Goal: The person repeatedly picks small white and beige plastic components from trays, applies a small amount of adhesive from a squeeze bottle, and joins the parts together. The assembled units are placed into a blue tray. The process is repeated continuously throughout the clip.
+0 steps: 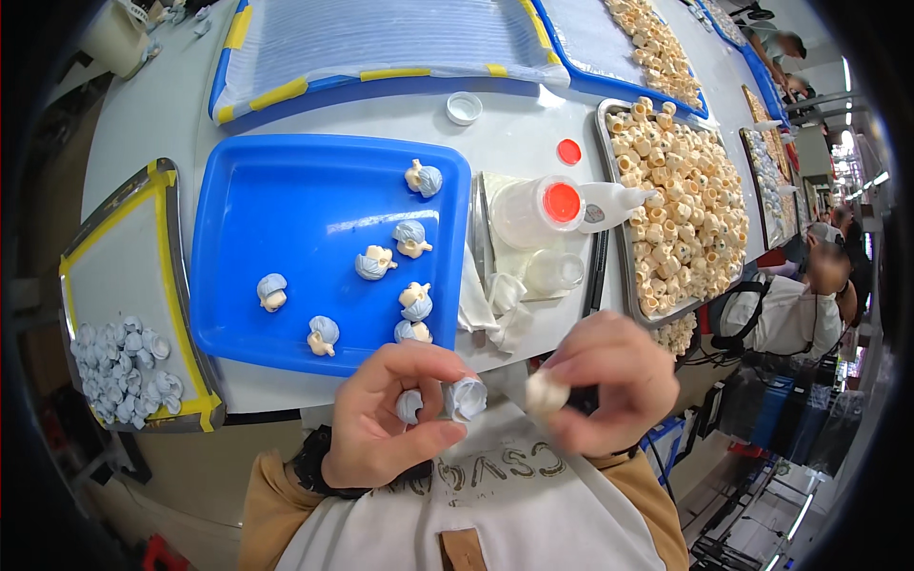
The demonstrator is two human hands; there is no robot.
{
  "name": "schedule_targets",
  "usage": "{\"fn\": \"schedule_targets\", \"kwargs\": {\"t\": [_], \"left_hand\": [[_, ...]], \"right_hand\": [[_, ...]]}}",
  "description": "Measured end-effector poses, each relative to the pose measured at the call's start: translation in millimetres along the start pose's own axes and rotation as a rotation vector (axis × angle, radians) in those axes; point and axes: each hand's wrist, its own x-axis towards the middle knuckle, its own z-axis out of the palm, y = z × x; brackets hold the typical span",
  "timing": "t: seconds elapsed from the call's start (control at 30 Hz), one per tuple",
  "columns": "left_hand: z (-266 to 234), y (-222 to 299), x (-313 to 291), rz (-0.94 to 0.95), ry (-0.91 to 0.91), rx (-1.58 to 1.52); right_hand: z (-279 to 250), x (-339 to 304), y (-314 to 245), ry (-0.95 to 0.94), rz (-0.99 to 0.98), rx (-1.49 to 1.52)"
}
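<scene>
My left hand (386,414) pinches a hollow pale-blue cap piece (466,400), shaped like doll hair, between thumb and index finger. A second blue cap piece (408,406) is tucked behind, against the curled fingers. A short gap to the right, my right hand (617,381) grips a small cream doll-head piece (546,391) at its fingertips; motion blurs it. Beyond the hands lies a blue tray (295,205) with several cream heads wearing blue caps, such as this capped head (324,335). One capped head sits close to my left fingers.
A metal tray (621,243) heaped with cream heads stands at right. Between the trays are a lidded clear jar (519,214), a squeeze bottle (609,211), a small cup (555,273) and crumpled tissue (500,309). Loose blue caps (124,371) fill part of a yellow-taped tray at left.
</scene>
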Motion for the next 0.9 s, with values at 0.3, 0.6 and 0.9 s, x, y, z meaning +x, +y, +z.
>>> {"fn": "schedule_targets", "kwargs": {"t": [0.3, 0.6, 0.9], "left_hand": [[-4, 3, -3, 0.029, 0.000, 0.052], [-7, 5, -11, 0.027, 0.041, 0.147], [9, 13, -12, -0.175, 0.185, -0.191]], "right_hand": [[16, 11, -1, -0.211, -0.060, -0.031], [20, 8, -1, -0.283, -0.107, -0.076], [45, 7, -6, -0.217, -0.182, -0.332]]}}
